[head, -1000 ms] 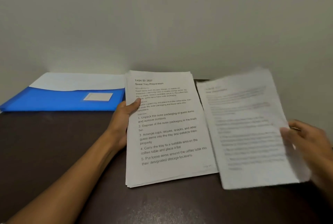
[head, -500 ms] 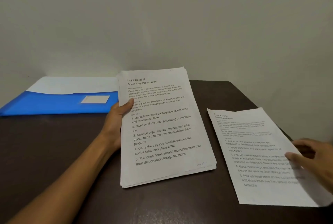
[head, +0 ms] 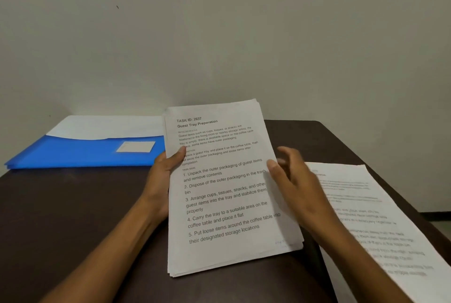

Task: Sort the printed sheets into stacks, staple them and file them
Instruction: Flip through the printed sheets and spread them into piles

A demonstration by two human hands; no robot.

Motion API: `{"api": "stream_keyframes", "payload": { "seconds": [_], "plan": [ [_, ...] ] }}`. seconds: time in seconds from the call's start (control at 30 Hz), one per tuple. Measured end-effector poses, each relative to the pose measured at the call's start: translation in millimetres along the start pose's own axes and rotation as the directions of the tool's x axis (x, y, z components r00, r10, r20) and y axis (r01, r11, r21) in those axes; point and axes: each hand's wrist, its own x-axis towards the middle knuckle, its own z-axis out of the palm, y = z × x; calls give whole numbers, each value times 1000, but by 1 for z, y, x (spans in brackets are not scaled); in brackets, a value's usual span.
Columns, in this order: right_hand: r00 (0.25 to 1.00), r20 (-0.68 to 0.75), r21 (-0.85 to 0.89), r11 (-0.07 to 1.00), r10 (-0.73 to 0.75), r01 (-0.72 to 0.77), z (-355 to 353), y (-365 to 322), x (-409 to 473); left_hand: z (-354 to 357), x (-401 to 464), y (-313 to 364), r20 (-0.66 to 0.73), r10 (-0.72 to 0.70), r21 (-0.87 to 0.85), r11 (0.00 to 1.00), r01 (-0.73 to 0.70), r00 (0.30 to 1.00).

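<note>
- Our left hand (head: 163, 180) gripped the stack (head: 229, 188), propped on the tabletop (head: 73, 205) for sorting.
- Our right hand (head: 297, 185), fingers spread and holding nothing, neared its edge.
- One sheet (head: 380, 224) lay apart, seemingly starting a pile; folder (head: 80, 151) awaited filing.

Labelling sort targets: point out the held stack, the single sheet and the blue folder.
held stack (head: 227, 195), head view, middle of the top printed page.
single sheet (head: 380, 236), head view, centre of the page lying on the table.
blue folder (head: 80, 153), head view, blue front flap.
</note>
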Motion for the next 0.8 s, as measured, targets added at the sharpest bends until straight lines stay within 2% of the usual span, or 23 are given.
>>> {"api": "stream_keyframes", "payload": {
  "seconds": [0.13, 0.4, 0.53, 0.7, 0.8],
  "plan": [
    [999, -5, 145, 989, 33, -32, 23, 3, 1, 2, 1, -2, -2, 9, -50, 999, -9, 1000],
    [996, -84, 125, 992, -4, 15, 28, 10, -1, 3, 2, -4, -7, -38, -4, 999, 38, 999],
    [977, -212, 96, 995, -17, 39, 28, 11, 0, 1, 5, -5, -9, -51, 2, 999, 51, 999],
    [940, -341, 148, 989, 27, 25, 21, 7, 0, 4, 2, -7, 10, -93, -12, 996, 94, 996],
    [930, -363, 158, 987, 65, -7, 13, 10, 0, 5, 2, -8, 24, -123, -34, 992, 124, 992]
  ]
}}
